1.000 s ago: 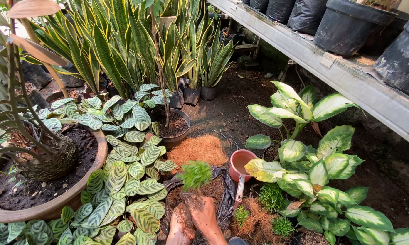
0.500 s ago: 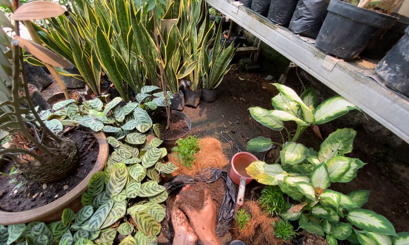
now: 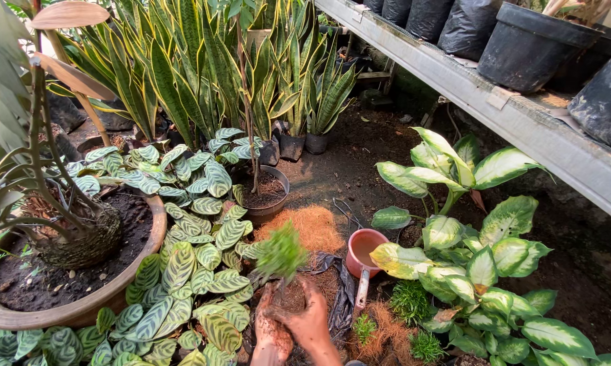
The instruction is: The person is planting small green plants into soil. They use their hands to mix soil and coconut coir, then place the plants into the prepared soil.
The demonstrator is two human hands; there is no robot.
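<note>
Hands, two, soil-smeared, low at the bottom edge of the view: the left hand [image 3: 273,332] and the right hand [image 3: 310,318] are pressed together, fingers curled about the dark root ball of a small green seedling [image 3: 280,252]; the wrists are cut off by the frame, and how tightly each hand grips cannot be told. Seedling: one, held upright just above a torn black plastic bag [image 3: 339,298]; its bushy top is blurred, so the leaf shape is unclear. Just behind it, one heap of orange-brown coconut fibre [image 3: 304,227] on the earth floor. To the right, one terracotta-pink scoop [image 3: 364,247] with its handle pointing toward the onlooker, partly under the leaves of a cream-and-green variegated plant [image 3: 471,264]. Near the scoop's handle, three small green tufts [image 3: 408,301], the lowest ones partly cut off at the frame edge. To the left, a bed of striped prayer-plant leaves [image 3: 183,271], too many and too overlapped to count. One wide clay bowl [image 3: 82,312] of dark soil at the far left, its rim partly out of frame. One small brown pot [image 3: 265,196] with a thin stem, beside the fibre. Behind, a row of yellow-edged snake plants [image 3: 183,74], pots mostly hidden. Upper right, a grey shelf [image 3: 509,112] with black pots and bags, all cropped.
</note>
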